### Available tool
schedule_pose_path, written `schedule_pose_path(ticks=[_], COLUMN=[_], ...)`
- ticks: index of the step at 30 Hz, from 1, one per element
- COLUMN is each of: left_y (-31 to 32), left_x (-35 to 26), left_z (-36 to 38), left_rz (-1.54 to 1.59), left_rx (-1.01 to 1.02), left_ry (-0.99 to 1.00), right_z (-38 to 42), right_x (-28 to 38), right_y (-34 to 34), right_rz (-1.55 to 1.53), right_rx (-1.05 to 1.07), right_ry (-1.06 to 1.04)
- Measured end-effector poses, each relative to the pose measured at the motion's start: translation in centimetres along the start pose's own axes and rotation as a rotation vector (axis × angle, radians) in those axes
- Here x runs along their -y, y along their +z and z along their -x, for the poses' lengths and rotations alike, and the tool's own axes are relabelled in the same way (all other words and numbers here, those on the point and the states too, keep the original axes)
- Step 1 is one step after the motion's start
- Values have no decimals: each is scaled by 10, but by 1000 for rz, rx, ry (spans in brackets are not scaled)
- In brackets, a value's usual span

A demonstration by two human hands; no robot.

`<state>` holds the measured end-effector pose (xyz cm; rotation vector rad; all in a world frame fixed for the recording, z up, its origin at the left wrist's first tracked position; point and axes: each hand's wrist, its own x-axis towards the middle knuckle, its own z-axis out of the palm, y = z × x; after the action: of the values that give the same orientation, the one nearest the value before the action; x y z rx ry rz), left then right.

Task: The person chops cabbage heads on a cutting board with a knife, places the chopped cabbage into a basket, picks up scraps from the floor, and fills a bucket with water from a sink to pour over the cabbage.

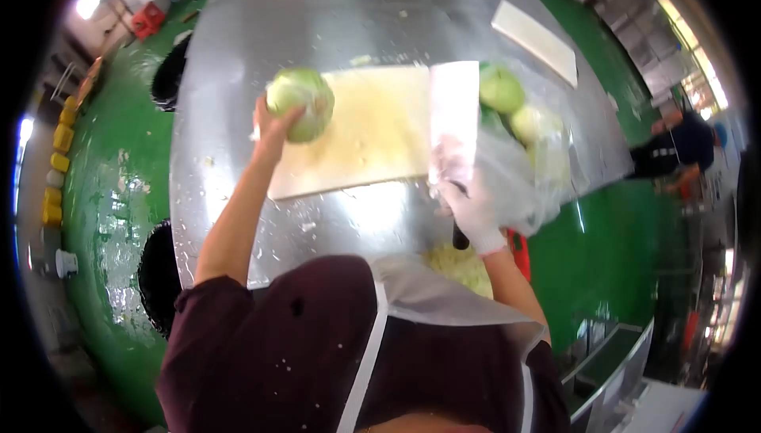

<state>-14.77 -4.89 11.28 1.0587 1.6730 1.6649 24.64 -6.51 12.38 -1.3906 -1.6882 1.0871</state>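
My left hand (273, 128) grips a round green cabbage (307, 108) at the left end of a pale cutting board (380, 128). In my right hand (473, 211), which wears a white glove, is the handle of a cleaver. The cleaver's broad, bright blade (454, 112) points away from me across the board's right edge. Just right of it, a clear plastic bag (503, 183) holds more green cabbages (501, 88). Shredded pale cabbage (464, 267) shows below the table's near edge, partly hidden by my apron.
The steel table (357, 13) carries a white slab (535, 43) at the far right and scattered scraps. Black-lined bins (162, 274) stand along its left side. Part of a red container (519, 255) is beside my right forearm. Another person (691, 144) is on the right.
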Motion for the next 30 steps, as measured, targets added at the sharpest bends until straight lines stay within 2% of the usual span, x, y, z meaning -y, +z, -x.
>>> schedule_pose_path(ticks=[1, 3, 6, 8, 10, 12, 13, 15, 17, 20, 23, 26, 27, 29, 30], left_y=[-10, -21, -28, -27, -27, -32, -34, -40, -35, -24, -10, 2, 6, 9, 10], left_x=[12, 28, 55, 54, 50, 41, 43, 38, 29, -8, -19, -21, -37, -45, -48], left_z=[10, 27, 54, 59, 64, 61, 69, 75, 75, 70, 59, 42, 42, 47, 50], left_rz=[-25, -339, -352, -325, -298, -272, -296, -340, -281, -312, -303, -505, -690, -754, -787], left_rx=[-44, -152, -112, -105, -71, -8, 30, 111, 236, 486, 702, 725, 650, 627, 614], left_ry=[15, 0, 103, 165, 168, 90, 106, 186, 117, -2, 6, 589, 652, 522, 456], right_z=[-22, -59, -105, -128, -150, -141, -128, -95, -59, -38, -23, -11, -7, -5, -5], right_x=[-4, 9, 35, 18, -46, -74, -58, -10, 19, 8, -13, -8, -5, 3, 12], right_y=[14, 40, 82, 113, 135, 136, 125, 109, 96, 87, 84, 69, 63, 51, 45], right_rz=[61, 207, 368, 528, 718, 721, 626, 427, 253, 287, 460, 340, 345, 349, 353], right_rx=[46, 88, 40, -36, -419, -291, -14, 265, 313, 336, 273, 289, 243, 144, 176], right_ry=[-59, -140, -81, -57, -573, -539, -243, 123, 301, 369, 145, 140, 87, -43, -8])
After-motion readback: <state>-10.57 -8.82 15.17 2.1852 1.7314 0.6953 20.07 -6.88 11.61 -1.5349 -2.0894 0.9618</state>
